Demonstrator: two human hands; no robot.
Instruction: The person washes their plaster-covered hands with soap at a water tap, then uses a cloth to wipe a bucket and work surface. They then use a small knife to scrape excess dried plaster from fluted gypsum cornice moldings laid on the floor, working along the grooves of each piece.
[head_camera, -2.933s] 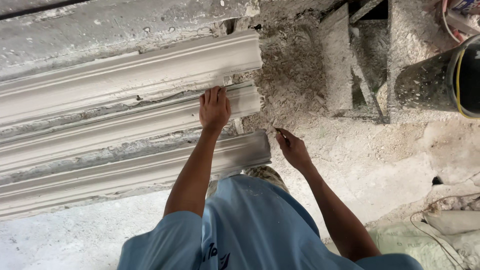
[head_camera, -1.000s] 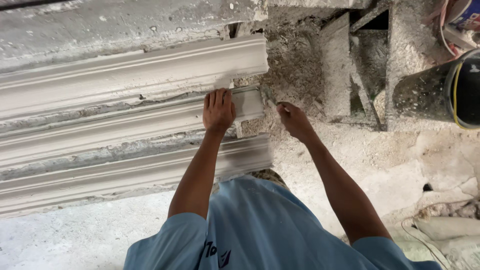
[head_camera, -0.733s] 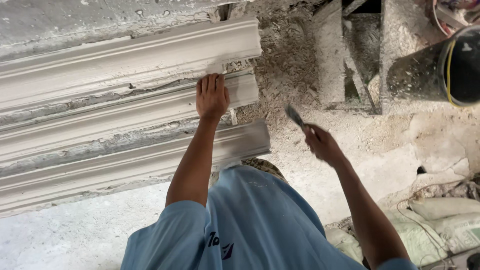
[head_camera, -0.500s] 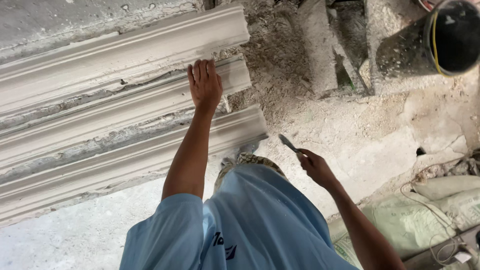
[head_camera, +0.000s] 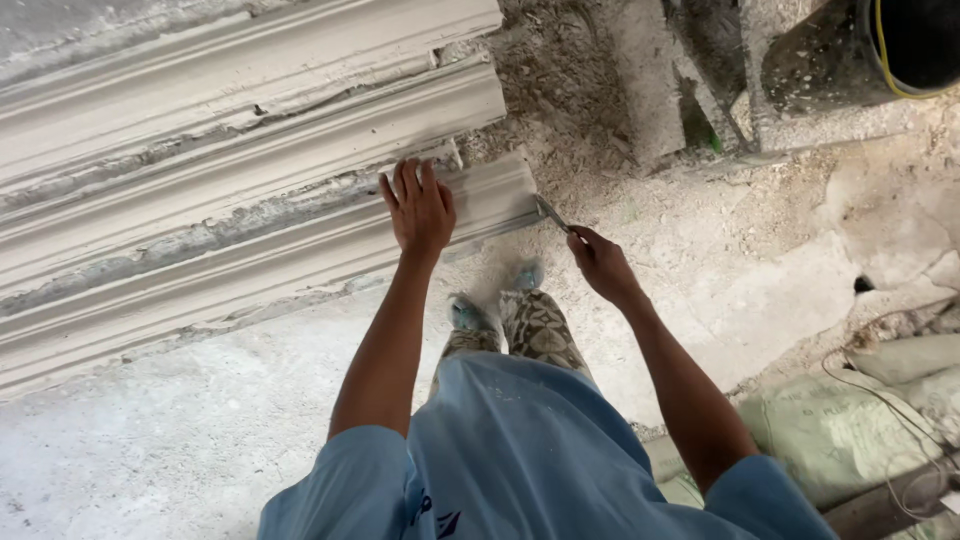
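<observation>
Dusty floor; left hand (head_camera: 420, 205) touches ridged moulding (head_camera: 250, 200).

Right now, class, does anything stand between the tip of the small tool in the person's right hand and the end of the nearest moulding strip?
Nothing visible does. The right hand holds the small tool with its tip at the end of the nearest moulding strip. The left hand rests flat on that strip, further along, clear of the tool.
</observation>
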